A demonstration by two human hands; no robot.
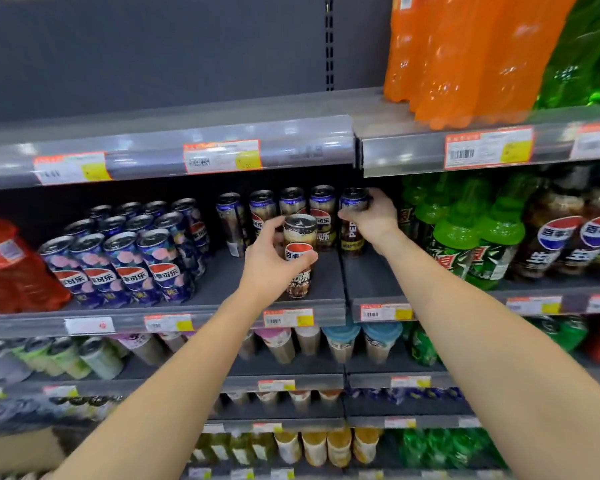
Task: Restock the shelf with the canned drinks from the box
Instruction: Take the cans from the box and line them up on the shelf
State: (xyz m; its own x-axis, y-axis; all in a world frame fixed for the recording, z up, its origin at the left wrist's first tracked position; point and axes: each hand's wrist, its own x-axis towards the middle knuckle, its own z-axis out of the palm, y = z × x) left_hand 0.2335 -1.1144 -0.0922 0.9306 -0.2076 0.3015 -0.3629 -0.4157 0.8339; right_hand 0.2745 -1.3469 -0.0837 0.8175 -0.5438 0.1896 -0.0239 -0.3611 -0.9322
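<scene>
My left hand (272, 263) grips a tall dark Pepsi can (300, 233) standing upright near the front of the middle shelf (222, 289). My right hand (373, 213) reaches further back and holds the top of another dark Pepsi can (352, 233) at the right end of a back row. That row of similar cans (293, 202) stands behind the front can. The box is not in view.
Blue peach-print Pepsi cans (125, 258) fill the shelf's left part, with red bottles (11, 268) beyond. Green bottles (475, 233) and cola bottles (568, 237) stand to the right. Orange bottles (465, 57) sit on the upper shelf. Lower shelves hold cups and cans.
</scene>
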